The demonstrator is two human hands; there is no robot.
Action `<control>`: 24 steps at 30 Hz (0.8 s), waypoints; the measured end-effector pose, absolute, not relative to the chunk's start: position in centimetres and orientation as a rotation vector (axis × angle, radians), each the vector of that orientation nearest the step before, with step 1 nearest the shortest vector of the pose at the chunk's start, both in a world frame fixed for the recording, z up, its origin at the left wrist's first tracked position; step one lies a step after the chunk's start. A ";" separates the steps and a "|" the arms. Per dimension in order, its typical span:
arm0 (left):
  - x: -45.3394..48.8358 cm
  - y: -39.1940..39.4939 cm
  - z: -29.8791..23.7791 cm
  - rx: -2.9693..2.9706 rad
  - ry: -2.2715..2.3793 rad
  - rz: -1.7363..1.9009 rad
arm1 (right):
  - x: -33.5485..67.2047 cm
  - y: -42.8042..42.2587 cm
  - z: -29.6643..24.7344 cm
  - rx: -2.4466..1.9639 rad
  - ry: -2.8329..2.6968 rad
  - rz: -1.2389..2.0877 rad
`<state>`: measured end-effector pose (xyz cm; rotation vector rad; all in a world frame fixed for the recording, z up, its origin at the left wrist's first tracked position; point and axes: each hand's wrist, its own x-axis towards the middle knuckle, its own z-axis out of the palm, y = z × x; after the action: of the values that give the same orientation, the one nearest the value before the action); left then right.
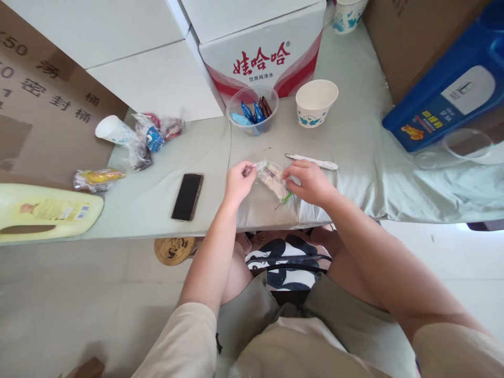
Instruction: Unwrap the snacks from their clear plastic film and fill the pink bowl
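Pinching the clear packet (271,176), the left hand (239,181) should hold steady — the right hand (308,181) curls, its grip unclear.

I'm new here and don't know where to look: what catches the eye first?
Probably the blue jug at right and the red-lettered box at the back. Front and centre, the left hand and right hand are at a clear packet, a phone to their left.

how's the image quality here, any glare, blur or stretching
Head view, glare: sheen on the cloth near its front edge; head view, sharpness: print on the clear packet is too soft to read; head view, distortion: the blue jug looks stretched toward the right edge, likely wide-angle.
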<state>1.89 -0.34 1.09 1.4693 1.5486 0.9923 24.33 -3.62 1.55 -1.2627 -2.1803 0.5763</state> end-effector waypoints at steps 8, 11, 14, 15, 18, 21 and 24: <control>-2.1 -1.1 3.2 1.362 2.000 0.945 | 28.4 -3.5 3.2 -1.529 -1.826 0.652; -3.1 -1.6 2.9 1.652 1.910 0.996 | 28.1 -4.0 3.4 -1.510 -1.863 0.767; -3.0 -1.9 2.2 1.999 1.587 0.869 | 26.4 -4.5 3.3 -1.429 -2.060 0.546; -2.8 -2.0 2.0 2.082 1.532 0.796 | 25.7 -4.7 3.3 -1.394 -2.138 0.469; -2.4 -2.5 2.1 2.182 1.492 0.741 | 24.2 -5.5 3.6 -1.281 -2.338 0.390; -2.3 -3.6 3.3 2.190 1.437 0.863 | 23.7 -6.4 4.7 -1.194 -2.459 0.530; -2.6 -5.1 4.4 2.136 1.376 0.746 | 24.0 -7.4 5.7 -1.250 -2.531 0.796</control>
<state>-2.61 -5.13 4.38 2.1358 1.3763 0.7456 23.96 -7.37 5.67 -1.2505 -2.5312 0.7961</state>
